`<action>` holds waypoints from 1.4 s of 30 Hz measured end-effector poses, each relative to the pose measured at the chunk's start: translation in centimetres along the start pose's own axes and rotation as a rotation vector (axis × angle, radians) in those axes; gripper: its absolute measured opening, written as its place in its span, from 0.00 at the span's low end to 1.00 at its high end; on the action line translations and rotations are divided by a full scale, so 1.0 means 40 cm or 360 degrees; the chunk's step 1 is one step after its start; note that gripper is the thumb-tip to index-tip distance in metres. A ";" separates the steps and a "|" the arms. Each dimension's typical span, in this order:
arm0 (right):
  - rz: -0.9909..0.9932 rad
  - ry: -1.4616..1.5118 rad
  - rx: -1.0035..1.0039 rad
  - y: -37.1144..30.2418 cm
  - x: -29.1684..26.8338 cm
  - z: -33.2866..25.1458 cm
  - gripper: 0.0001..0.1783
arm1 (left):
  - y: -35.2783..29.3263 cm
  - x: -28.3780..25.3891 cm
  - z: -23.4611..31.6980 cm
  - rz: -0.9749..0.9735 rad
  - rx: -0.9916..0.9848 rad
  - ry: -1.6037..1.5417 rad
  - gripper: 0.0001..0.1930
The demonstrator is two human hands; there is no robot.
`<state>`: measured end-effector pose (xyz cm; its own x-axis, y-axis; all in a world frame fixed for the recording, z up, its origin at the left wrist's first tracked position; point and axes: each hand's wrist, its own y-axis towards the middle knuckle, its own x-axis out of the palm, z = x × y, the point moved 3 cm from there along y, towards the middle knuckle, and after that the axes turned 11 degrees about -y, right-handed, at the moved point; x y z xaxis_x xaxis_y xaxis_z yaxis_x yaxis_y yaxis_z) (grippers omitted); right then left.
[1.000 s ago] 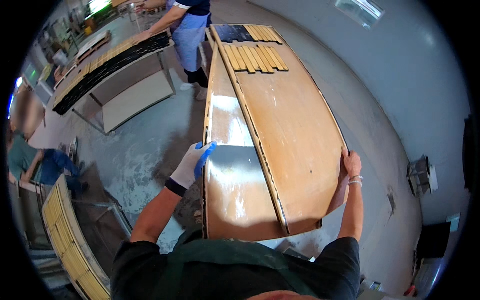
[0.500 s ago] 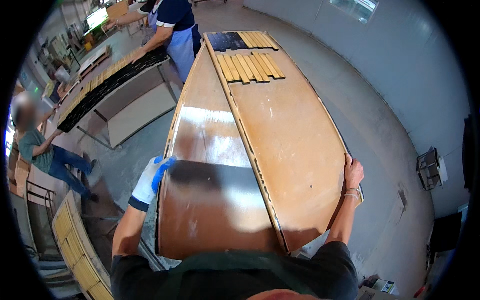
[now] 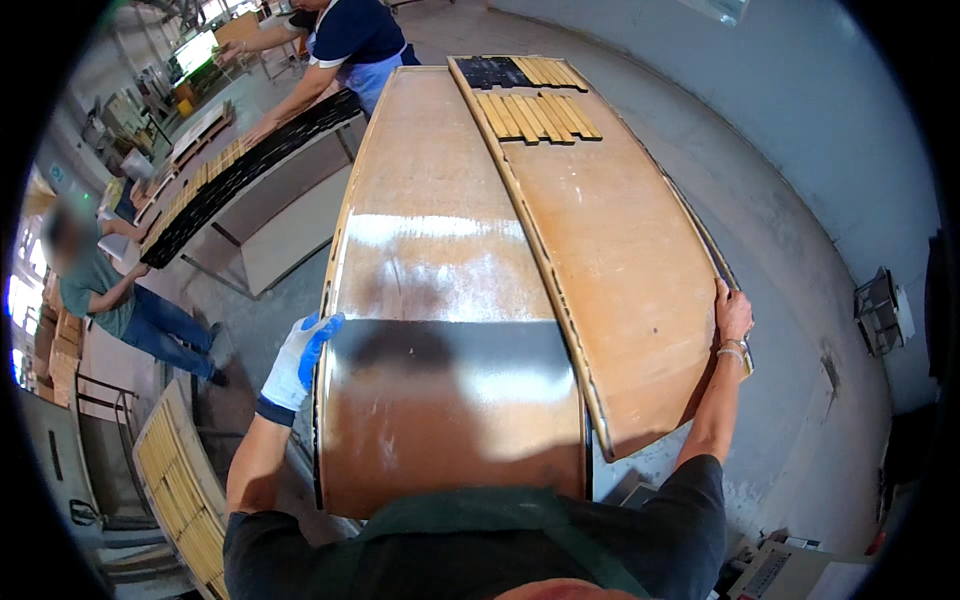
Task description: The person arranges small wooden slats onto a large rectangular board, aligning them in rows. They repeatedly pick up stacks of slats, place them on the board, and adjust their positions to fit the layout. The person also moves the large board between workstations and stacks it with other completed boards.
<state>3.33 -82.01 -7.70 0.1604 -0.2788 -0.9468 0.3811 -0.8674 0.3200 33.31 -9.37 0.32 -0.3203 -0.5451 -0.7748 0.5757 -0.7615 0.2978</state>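
Note:
Two long, shallow brown trays with raised wooden rims lie side by side before me. My left hand [image 3: 300, 362], in a white and blue glove, is closed round the left rim of the left tray [image 3: 450, 400]; its surface is bare and shiny. Bare, with a bracelet at the wrist, my right hand [image 3: 734, 312] grips the right rim of the right tray [image 3: 620, 270]. That tray's left rim overlaps the left tray toward the far end. At its far end lie yellow wooden strips [image 3: 538, 118] and a black piece [image 3: 490, 72].
On the left, a stand [image 3: 290, 240] bears a long black-edged layer of yellow strips [image 3: 215, 185]. One person [image 3: 355, 40] leans over it; another [image 3: 110, 280] holds its near end. A strip-covered panel [image 3: 180, 490] leans at lower left. A grey wall [image 3: 820, 130] rises on the right.
The right tray has shifted right, with its near end angled away from the left tray. My right hand moved right with it. My left hand keeps its hold on the left tray.

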 end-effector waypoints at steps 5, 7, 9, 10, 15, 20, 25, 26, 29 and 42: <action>-0.0029 -0.0129 -0.0012 -0.004 -0.014 0.034 0.38 | -0.072 -0.076 -0.068 0.0011 -0.0164 -0.0169 0.17; -0.0039 -0.0216 -0.0049 -0.006 -0.025 0.013 0.36 | -0.086 -0.102 -0.110 0.0108 -0.0295 -0.0337 0.15; -0.0066 -0.0352 -0.0072 -0.019 -0.043 0.010 0.33 | -0.051 -0.158 -0.110 0.0148 -0.0636 -0.0770 0.13; 0.0013 -0.0467 -0.0249 -0.025 -0.048 0.001 0.31 | -0.042 -0.179 -0.124 0.0224 -0.0779 -0.0982 0.13; 0.0017 -0.0547 -0.0306 -0.054 -0.046 0.035 0.24 | 0.022 -0.267 -0.294 0.0031 -0.0704 -0.0294 0.21; -0.0067 -0.0428 -0.0183 -0.057 -0.017 -0.012 0.30 | 0.049 -0.341 -0.501 0.0117 -0.0521 0.0709 0.26; -0.0088 -0.0457 -0.0120 -0.029 0.003 0.030 0.31 | 0.143 -0.353 -0.569 0.0101 -0.0895 0.0842 0.30; -0.0066 -0.0467 -0.0133 -0.026 0.007 0.040 0.31 | 0.151 -0.353 -0.583 0.0175 -0.0919 0.0826 0.30; -0.0029 -0.0551 -0.0168 -0.039 -0.013 0.019 0.25 | 0.160 -0.357 -0.605 0.0271 -0.1149 0.0726 0.32; -0.2215 0.2856 0.0293 -0.531 -0.208 -1.122 0.28 | 0.169 -0.367 -0.453 0.0396 -0.1275 0.0825 0.31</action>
<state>34.76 -42.76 -5.13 0.3799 0.7701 0.5125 0.9004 -0.1809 -0.3956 55.54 -0.15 3.60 0.1382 -0.2905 -0.9468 0.9827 -0.0789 0.1676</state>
